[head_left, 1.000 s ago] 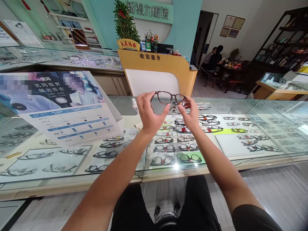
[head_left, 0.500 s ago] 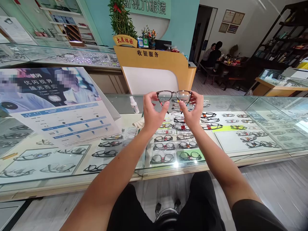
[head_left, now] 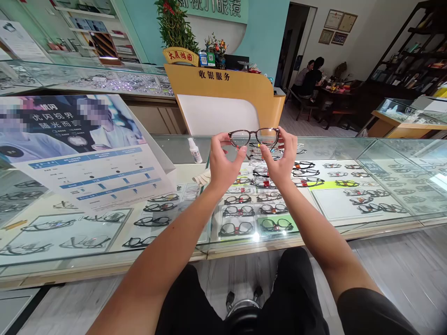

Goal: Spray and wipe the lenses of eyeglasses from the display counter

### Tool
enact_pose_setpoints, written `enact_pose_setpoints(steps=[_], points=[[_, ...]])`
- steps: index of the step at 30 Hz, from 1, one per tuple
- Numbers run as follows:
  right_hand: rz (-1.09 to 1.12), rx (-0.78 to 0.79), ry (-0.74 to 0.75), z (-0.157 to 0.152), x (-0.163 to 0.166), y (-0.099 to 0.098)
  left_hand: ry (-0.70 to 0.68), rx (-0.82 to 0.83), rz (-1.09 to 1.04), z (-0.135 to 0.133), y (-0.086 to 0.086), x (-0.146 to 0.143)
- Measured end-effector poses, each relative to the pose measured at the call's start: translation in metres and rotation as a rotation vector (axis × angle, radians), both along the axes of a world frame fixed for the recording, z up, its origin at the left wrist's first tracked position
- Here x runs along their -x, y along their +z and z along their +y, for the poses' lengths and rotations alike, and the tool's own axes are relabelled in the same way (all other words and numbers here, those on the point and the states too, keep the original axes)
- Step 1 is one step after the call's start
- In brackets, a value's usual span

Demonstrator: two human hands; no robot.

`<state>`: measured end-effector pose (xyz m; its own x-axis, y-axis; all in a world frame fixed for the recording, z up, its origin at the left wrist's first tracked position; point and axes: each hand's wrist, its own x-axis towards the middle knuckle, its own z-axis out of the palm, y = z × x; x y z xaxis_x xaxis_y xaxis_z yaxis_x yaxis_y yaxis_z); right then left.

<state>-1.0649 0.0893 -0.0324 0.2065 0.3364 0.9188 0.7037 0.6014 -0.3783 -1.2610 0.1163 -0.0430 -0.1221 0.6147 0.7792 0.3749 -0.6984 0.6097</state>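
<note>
A pair of brown-framed glasses (head_left: 253, 137) is held up in the air above the glass display counter (head_left: 349, 151), lenses facing me. My left hand (head_left: 222, 163) pinches the left end of the frame between thumb and fingers. My right hand (head_left: 281, 160) grips the right end the same way. Both arms reach forward over the counter. Under the glass lie rows of other spectacle frames (head_left: 256, 218).
A tilted advertising board (head_left: 94, 158) stands on the counter at left, with a small white spray bottle (head_left: 194, 151) beside it. A yellow cashier desk (head_left: 230, 95) is behind. People sit at a table (head_left: 312, 81) at the back right. My stool (head_left: 242, 314) is below.
The glasses rose a little and shifted right, turning from tilted to level and facing me. My right hand moved from under the frame to gripping its right end.
</note>
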Motion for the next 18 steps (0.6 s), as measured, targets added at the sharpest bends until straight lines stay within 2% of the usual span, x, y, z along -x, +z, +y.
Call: enact_pose_setpoints(steps=[4, 11, 18], points=[[0.000, -0.021, -0.004, 0.0002, -0.0004, -0.0007, -0.011, 0.016, -0.001, -0.0017, 0.0015, -0.0003], [-0.010, 0.043, -0.016, 0.0002, -0.0009, -0.0008, -0.008, 0.011, 0.009, -0.0031, 0.0030, 0.0004], [0.016, 0.070, 0.048, 0.0019, 0.0031, -0.0051, 0.083, -0.161, 0.078, -0.0063, 0.0085, 0.0043]])
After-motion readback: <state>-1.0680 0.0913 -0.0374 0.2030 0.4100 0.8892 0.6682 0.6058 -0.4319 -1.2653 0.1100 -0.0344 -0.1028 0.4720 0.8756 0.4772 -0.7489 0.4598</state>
